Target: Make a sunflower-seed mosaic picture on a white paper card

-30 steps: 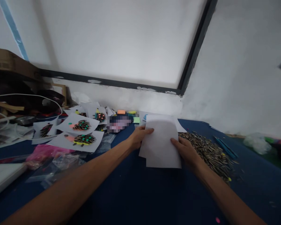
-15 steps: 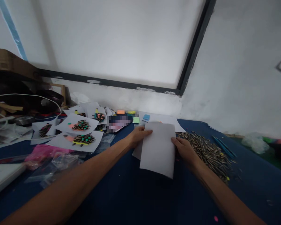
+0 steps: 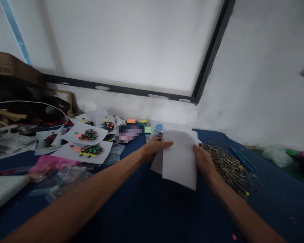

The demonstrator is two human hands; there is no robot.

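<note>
Above the dark blue table (image 3: 142,209), both hands hold a blank sheet of white paper (image 3: 179,158). My left hand (image 3: 154,147) is closed on its left side, thumb across the front and the other fingers behind. A second white layer (image 3: 157,162) shows behind the front one on the left; whether it is a fold or a separate sheet I cannot tell. My right hand (image 3: 204,160) pinches the right edge, its fingers mostly hidden behind the paper. Close to the right hand lies a heap of striped sunflower seeds (image 3: 225,165).
Paper sheets with seed-covered hedgehog figures (image 3: 91,150) lie at the left. Plastic bags (image 3: 68,173) and a white box-like object (image 3: 7,189) are nearer me. Small clay packs, one blue (image 3: 159,126), one orange (image 3: 131,120), sit by the wall. Blue tweezers-like tool (image 3: 243,160) lies beyond the seeds.
Both hands have shifted slightly right with the white paper. More of the layer behind now shows on the left.
</note>
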